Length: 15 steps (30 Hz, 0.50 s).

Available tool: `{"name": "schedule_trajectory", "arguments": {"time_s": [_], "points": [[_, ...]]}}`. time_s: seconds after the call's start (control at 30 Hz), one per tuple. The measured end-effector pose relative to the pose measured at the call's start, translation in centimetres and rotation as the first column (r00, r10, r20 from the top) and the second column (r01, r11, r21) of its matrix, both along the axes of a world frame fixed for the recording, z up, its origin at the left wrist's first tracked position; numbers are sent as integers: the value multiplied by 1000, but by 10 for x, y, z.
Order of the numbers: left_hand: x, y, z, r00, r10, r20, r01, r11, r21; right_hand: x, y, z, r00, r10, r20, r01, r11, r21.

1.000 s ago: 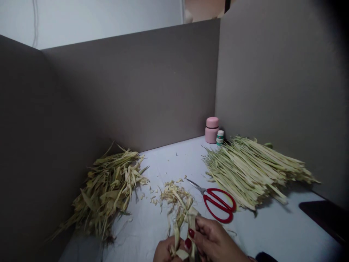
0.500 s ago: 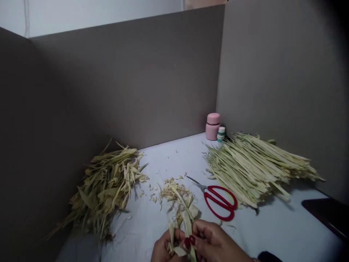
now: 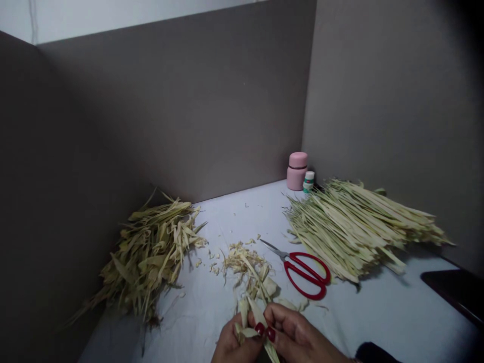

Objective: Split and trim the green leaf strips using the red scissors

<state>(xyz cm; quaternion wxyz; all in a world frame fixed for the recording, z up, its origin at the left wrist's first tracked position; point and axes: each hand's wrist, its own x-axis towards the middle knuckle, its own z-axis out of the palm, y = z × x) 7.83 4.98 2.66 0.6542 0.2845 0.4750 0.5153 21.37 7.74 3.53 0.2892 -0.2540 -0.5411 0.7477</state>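
At the bottom middle, my left hand [image 3: 239, 339] and my right hand [image 3: 294, 334] pinch a pale strip of dried corn husk [image 3: 257, 313] between them, thumbs side by side. More husk pieces stick up out of my left hand's grip. Just beyond my hands lies a small heap of husk scraps [image 3: 244, 262]. Scissors with red handles [image 3: 307, 275] rest to the right of the scraps, blades pointing to the far left. The lower ends of the husk are partly hidden by my fingers.
A loose pile of dried husks [image 3: 151, 257] lies on the left. Long flat strips [image 3: 351, 227] are stacked on the right. Behind them stand a pink flask [image 3: 297, 172] and a small white-green bottle [image 3: 308, 182]. A dark phone-like object [image 3: 454, 292] lies at right. Grey panels [image 3: 181, 111] enclose the table.
The husk strip between my hands has shifted, its upper end now lower and closer to my fingers. Both hands stay pinched together. The whole view has tilted slightly.
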Motion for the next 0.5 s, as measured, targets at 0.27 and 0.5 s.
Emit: {"name": "schedule_trajectory", "arguments": {"time_s": [0.27,0.5], "points": [[-4,4,7,993,-64,103,64,998,0,-1,2,-2,961,-197,-196,128,940,-318],[5,3,-4,986,121,112,-123,992,12,-7,3,-4,978,-132,-163,54,909,-412]]}}
